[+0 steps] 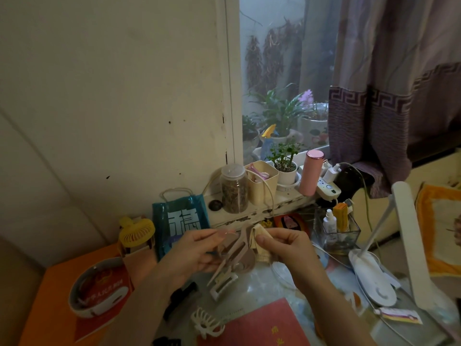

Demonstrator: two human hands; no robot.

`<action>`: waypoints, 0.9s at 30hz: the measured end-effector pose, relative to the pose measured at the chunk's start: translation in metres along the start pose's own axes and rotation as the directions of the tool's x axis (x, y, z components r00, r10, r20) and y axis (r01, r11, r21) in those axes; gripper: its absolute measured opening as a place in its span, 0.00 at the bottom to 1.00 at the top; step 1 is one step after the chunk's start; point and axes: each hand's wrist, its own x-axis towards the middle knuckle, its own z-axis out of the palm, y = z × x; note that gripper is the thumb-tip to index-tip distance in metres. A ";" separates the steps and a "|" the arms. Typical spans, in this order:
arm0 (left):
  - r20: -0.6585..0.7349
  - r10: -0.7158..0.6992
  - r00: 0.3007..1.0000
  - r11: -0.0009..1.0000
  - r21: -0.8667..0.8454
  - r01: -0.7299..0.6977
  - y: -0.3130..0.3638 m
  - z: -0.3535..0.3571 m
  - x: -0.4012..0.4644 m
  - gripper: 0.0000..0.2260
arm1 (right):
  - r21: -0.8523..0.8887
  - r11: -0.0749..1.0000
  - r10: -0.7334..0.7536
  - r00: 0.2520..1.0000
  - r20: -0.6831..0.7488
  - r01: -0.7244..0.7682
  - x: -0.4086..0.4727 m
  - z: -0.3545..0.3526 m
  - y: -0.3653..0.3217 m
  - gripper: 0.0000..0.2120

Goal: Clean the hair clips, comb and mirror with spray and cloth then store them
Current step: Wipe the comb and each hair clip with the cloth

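While pinched in left hand (197, 248) fingertips, beige hair clip (232, 255): light, stiff, probably slippery; right hand (282, 245) fingers curl round cloth (259, 236), beside it.

The hair clip (230, 255) is between the left hand (197, 250) and the right hand (287, 248), above the table (287, 283). The cloth (259, 239) is in the right hand. The lamp (374, 278) stands to the right, the bag (179, 223) behind the left hand.

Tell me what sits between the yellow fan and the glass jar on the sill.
The blue gift bag stands between the yellow fan and the glass jar, seen in the head view.
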 end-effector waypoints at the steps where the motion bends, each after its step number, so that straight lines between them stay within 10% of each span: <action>1: -0.003 0.003 1.000 1.000 -0.009 -0.003 -0.001 0.000 0.000 0.13 | 0.000 1.000 0.003 1.000 -0.009 -0.003 0.000 0.001 0.001 0.10; 27: -0.261 0.080 0.962 0.932 -0.323 -0.165 -0.020 0.008 -0.005 0.11 | 0.202 0.972 0.151 0.975 -0.163 -0.117 -0.009 0.011 0.012 0.20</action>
